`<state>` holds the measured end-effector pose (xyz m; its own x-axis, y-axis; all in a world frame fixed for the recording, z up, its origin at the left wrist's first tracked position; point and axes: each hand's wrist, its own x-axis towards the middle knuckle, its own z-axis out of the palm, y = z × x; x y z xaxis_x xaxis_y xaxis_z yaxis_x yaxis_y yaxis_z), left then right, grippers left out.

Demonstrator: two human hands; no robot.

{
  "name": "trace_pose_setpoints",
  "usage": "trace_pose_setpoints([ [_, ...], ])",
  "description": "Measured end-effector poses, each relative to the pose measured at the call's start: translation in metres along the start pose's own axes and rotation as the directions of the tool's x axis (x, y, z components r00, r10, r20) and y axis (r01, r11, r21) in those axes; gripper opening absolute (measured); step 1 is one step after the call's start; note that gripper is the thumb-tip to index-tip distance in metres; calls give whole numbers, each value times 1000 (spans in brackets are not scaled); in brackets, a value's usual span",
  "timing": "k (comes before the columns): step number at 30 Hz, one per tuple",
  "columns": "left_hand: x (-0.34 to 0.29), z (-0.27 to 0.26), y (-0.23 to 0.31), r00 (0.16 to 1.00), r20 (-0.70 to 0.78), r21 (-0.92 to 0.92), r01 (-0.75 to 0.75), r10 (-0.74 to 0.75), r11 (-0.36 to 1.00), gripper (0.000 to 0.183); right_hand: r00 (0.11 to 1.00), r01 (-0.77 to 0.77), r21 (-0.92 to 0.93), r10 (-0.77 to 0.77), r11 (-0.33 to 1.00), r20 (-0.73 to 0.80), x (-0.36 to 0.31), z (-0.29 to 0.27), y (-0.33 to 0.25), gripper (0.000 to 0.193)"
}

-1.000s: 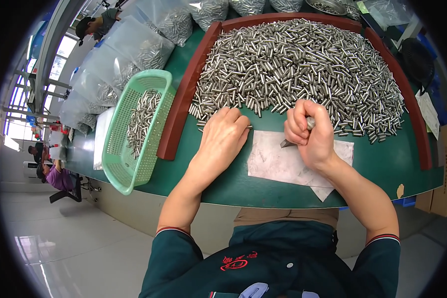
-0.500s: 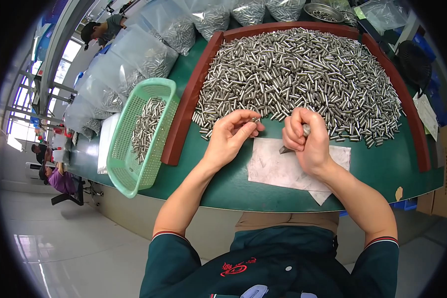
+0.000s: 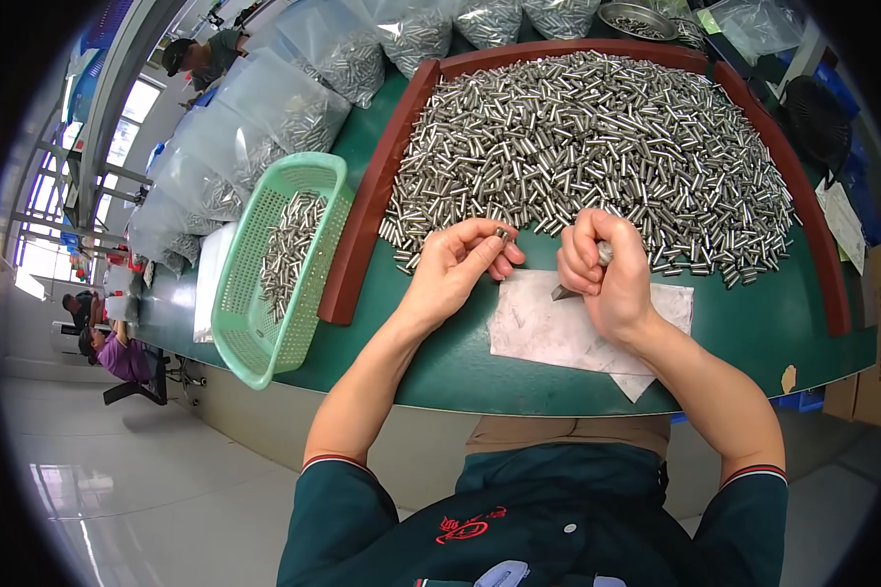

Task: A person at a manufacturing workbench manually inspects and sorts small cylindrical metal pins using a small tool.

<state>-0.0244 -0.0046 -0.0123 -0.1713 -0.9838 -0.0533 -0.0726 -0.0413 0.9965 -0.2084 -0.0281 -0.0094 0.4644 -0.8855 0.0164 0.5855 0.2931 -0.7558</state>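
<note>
Between the thumb and fingers of my left hand (image 3: 457,266) is a small metal pin (image 3: 501,234), held up at the near edge of a broad heap of metal pins (image 3: 597,147). My right hand (image 3: 612,279) is closed in a fist around a hand tool, whose pale, rounded handle end (image 3: 605,253) shows at the top. The tool's dark, flat tip (image 3: 562,293) points out below the fingers toward my left hand; the rest is hidden in the fist. Under the right hand lies a stained white cloth (image 3: 529,328) on the green table.
Dark red wooden rails (image 3: 377,201) border the heap. To the left stands a green plastic basket (image 3: 230,303) partly filled with pins. Clear bags of pins (image 3: 352,68) line the back and left. A metal bowl (image 3: 638,22) and a black fan (image 3: 817,127) sit far right.
My left fingers have turned the pin slightly, so its end shows more plainly. The right hand with the tool has barely moved.
</note>
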Motion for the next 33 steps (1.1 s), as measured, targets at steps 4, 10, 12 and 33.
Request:
trace_pose_setpoints([
  [4, -5, 8, 1, 977, -48, 371, -174, 206, 912, 14, 1000, 6, 6, -6, 1000, -11, 1, -1, 1, 30],
  [10, -11, 29, 7, 758, 337, 809, -537, 559, 240, 18, 1000, 20, 16, -20, 1000, -17, 2, -2, 2, 30],
  [12, -16, 34, -1, 753, 341, 825, -527, 563, 205, 19, 1000, 15, 21, -14, 1000, -17, 2, -2, 3, 30],
  [33, -19, 35, -2, 909, 169, 737, -373, 380, 564, 11, 995, 83, 152, -73, 985, -70, -5, -1, 7, 29],
])
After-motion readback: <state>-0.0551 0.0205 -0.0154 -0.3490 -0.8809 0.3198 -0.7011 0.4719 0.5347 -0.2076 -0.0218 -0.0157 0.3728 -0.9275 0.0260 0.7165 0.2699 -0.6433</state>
